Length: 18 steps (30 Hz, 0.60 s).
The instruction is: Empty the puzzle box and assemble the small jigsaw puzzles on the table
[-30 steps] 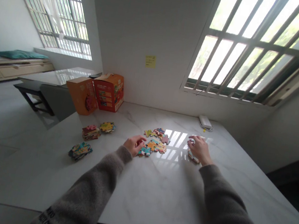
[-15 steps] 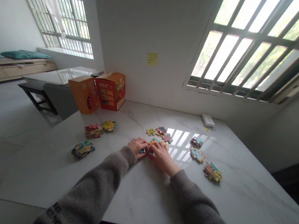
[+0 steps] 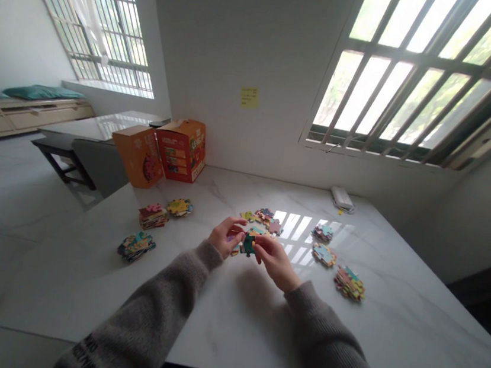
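Observation:
Above the table, my right hand [image 3: 276,261] pinches a dark green jigsaw puzzle piece [image 3: 248,243] between thumb and fingers. Just left of that piece is my left hand [image 3: 225,236], its thumb and forefinger curved and parted. Its thumb is close to the green piece's left edge; I cannot tell whether they touch. A small purple patch shows among the left fingers, too little to make out. Behind and below the hands lie more puzzle pieces [image 3: 257,231], partly hidden. Farther back is a loose group of pieces [image 3: 265,214].
Stacks of puzzle pieces stand at left [image 3: 136,246], [image 3: 153,215], [image 3: 180,206] and at right [image 3: 322,232], [image 3: 324,254], [image 3: 349,283]. Orange boxes [image 3: 182,151] occupy the marble table's [image 3: 210,323] back left. A white device [image 3: 342,199] with a cable lies near the wall.
Both hands were close together over the pieces. They have drawn apart slightly, and the dark green puzzle piece now shows raised in my right hand. My left fingers have opened.

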Each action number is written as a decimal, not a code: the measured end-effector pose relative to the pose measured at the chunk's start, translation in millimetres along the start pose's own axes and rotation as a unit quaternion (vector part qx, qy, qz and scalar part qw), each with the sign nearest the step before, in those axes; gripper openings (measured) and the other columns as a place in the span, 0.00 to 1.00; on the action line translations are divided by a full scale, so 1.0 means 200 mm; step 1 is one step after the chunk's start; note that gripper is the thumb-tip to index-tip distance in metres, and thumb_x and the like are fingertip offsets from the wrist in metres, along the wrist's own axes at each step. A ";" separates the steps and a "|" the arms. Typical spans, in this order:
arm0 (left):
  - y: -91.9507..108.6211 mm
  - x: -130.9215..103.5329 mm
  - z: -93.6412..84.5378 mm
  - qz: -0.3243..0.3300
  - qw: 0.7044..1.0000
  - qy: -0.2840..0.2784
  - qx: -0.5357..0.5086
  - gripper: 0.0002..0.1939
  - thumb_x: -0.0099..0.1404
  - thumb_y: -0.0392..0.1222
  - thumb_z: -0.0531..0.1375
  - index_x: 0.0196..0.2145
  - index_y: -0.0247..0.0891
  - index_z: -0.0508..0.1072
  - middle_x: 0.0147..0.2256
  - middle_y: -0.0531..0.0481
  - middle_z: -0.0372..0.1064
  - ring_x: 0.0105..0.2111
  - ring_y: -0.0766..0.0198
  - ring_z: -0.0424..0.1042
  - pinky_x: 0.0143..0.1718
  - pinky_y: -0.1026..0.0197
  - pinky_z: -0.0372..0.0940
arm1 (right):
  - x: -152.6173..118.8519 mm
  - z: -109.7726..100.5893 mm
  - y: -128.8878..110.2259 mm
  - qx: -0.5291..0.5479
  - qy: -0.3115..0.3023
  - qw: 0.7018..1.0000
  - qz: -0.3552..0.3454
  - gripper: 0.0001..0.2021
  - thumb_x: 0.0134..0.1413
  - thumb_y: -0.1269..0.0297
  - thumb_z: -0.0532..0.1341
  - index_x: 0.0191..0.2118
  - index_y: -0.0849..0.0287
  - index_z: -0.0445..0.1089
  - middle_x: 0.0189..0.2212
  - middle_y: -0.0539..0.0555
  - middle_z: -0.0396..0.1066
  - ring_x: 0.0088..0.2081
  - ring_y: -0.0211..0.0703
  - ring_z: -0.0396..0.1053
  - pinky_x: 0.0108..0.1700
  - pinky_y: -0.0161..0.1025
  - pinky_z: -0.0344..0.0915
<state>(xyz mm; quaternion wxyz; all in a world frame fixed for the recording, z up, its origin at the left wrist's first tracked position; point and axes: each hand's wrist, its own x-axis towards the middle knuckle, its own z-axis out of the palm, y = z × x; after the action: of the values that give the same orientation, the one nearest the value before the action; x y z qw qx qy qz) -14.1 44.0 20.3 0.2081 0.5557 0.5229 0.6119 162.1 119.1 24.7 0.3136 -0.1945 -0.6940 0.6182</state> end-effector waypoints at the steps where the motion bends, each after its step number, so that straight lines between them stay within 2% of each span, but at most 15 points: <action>1: 0.00 0.00 0.00 -0.012 1.000 0.001 -0.007 0.17 0.64 0.42 0.61 0.50 0.38 0.69 0.44 0.44 0.72 0.40 0.62 0.75 0.44 0.59 0.71 | 0.00 0.00 -0.01 0.024 0.011 1.000 0.001 0.13 0.55 0.55 0.64 0.41 0.58 0.73 0.27 0.49 0.68 0.23 0.34 0.59 0.25 0.35 0.57; 5: -0.01 -0.01 0.01 -0.052 0.996 -0.056 -0.052 0.23 0.61 0.46 0.65 0.52 0.37 0.68 0.33 0.50 0.72 0.32 0.64 0.74 0.37 0.60 0.70 | 0.01 -0.01 0.00 0.114 0.053 0.992 0.014 0.13 0.53 0.57 0.66 0.41 0.59 0.72 0.30 0.50 0.69 0.23 0.33 0.59 0.26 0.35 0.60; 8: -0.01 -0.01 0.04 -0.091 0.985 -0.082 -0.121 0.26 0.59 0.50 0.66 0.50 0.35 0.67 0.26 0.54 0.69 0.25 0.66 0.72 0.30 0.63 0.69 | 0.01 -0.02 0.02 0.112 0.047 0.993 0.011 0.13 0.55 0.58 0.64 0.44 0.58 0.70 0.30 0.49 0.69 0.23 0.33 0.60 0.26 0.35 0.61; 10: 0.00 -0.02 0.06 -0.104 0.982 -0.068 -0.141 0.26 0.58 0.52 0.67 0.49 0.35 0.68 0.25 0.56 0.67 0.23 0.68 0.71 0.27 0.65 0.67 | 0.00 -0.02 0.02 0.048 0.052 0.997 -0.023 0.15 0.58 0.59 0.62 0.49 0.55 0.68 0.32 0.50 0.69 0.25 0.35 0.63 0.26 0.36 0.64; 12: 0.00 -0.01 0.06 -0.109 0.982 -0.048 -0.144 0.27 0.56 0.53 0.68 0.48 0.35 0.68 0.25 0.56 0.67 0.23 0.68 0.71 0.26 0.65 0.67 | -0.01 -0.03 0.01 -0.067 0.065 0.991 -0.094 0.18 0.59 0.62 0.60 0.54 0.53 0.65 0.38 0.54 0.70 0.32 0.40 0.68 0.31 0.39 0.68; 13: 0.00 -0.01 0.06 -0.111 0.983 -0.041 -0.143 0.28 0.56 0.54 0.68 0.48 0.34 0.69 0.25 0.56 0.68 0.23 0.68 0.71 0.26 0.65 0.67 | -0.02 -0.04 0.00 -0.133 0.064 0.980 -0.136 0.19 0.59 0.64 0.60 0.56 0.51 0.64 0.43 0.56 0.69 0.39 0.44 0.70 0.36 0.42 0.71; 15: 0.00 0.00 0.05 -0.115 0.982 -0.036 -0.145 0.28 0.55 0.54 0.68 0.47 0.34 0.69 0.25 0.56 0.67 0.23 0.68 0.71 0.27 0.64 0.68 | -0.03 -0.05 -0.03 -0.248 0.042 0.945 -0.211 0.19 0.59 0.68 0.59 0.56 0.50 0.65 0.53 0.60 0.66 0.52 0.51 0.67 0.47 0.49 0.71; 18: 0.00 0.00 0.04 -0.118 0.982 -0.042 -0.145 0.29 0.55 0.55 0.68 0.47 0.34 0.70 0.25 0.56 0.67 0.23 0.68 0.71 0.28 0.63 0.68 | -0.05 -0.08 -0.05 -0.337 0.016 0.904 -0.264 0.18 0.59 0.71 0.59 0.54 0.51 0.66 0.59 0.59 0.62 0.60 0.54 0.61 0.57 0.56 0.64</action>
<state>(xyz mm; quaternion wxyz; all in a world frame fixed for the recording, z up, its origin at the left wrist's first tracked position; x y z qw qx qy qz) -7.3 47.4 19.3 0.3789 0.4795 0.4816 0.6282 180.9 123.3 34.3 0.3917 -0.1081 -0.8819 0.2391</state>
